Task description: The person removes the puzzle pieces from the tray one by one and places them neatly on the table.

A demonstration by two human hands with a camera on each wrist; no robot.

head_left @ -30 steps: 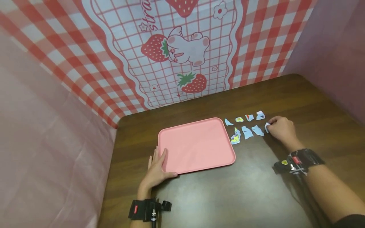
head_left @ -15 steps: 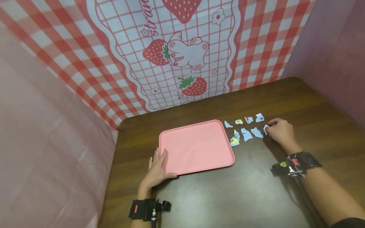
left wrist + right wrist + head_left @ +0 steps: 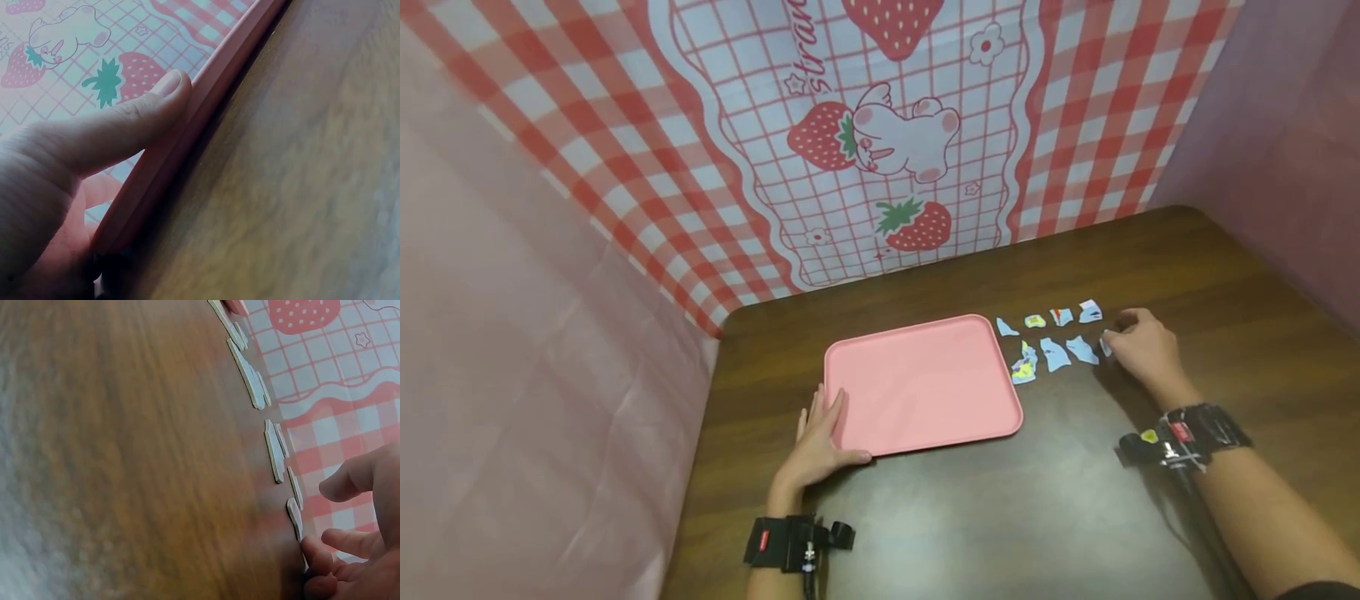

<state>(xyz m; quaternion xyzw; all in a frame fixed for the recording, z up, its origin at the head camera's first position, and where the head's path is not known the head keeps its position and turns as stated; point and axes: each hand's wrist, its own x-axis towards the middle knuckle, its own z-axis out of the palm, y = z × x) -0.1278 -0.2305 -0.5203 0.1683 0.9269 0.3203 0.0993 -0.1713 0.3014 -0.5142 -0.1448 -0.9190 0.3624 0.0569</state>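
Observation:
My left hand [image 3: 816, 446] rests at the near left corner of a pink tray [image 3: 917, 392], fingers spread and straight. In the left wrist view its thumb [image 3: 144, 119] lies against the tray's rim. Beyond the tray's right side lie several flat, irregular puzzle pieces, mostly pale blue, in two rows. One has a yellow and purple print [image 3: 1024, 367]. My right hand [image 3: 1146, 350] is at the right end of the nearer row, partly covering a pale puzzle piece [image 3: 1106, 342]. The right wrist view shows its thumb [image 3: 344, 481] apart from its fingertips, which are beside a puzzle piece [image 3: 295, 519] on the table.
The brown wooden table [image 3: 985, 517] carries everything. Behind it hangs a red and white checked cloth [image 3: 1097, 117] with strawberries, and plain pink cloth [image 3: 527, 358] hangs at the left. Black straps with cameras [image 3: 786, 542] sit on both wrists.
My right thumb and index finger have parted at the pale puzzle piece, which shows less now. The left hand stays at the tray's corner. The head view has shifted slightly.

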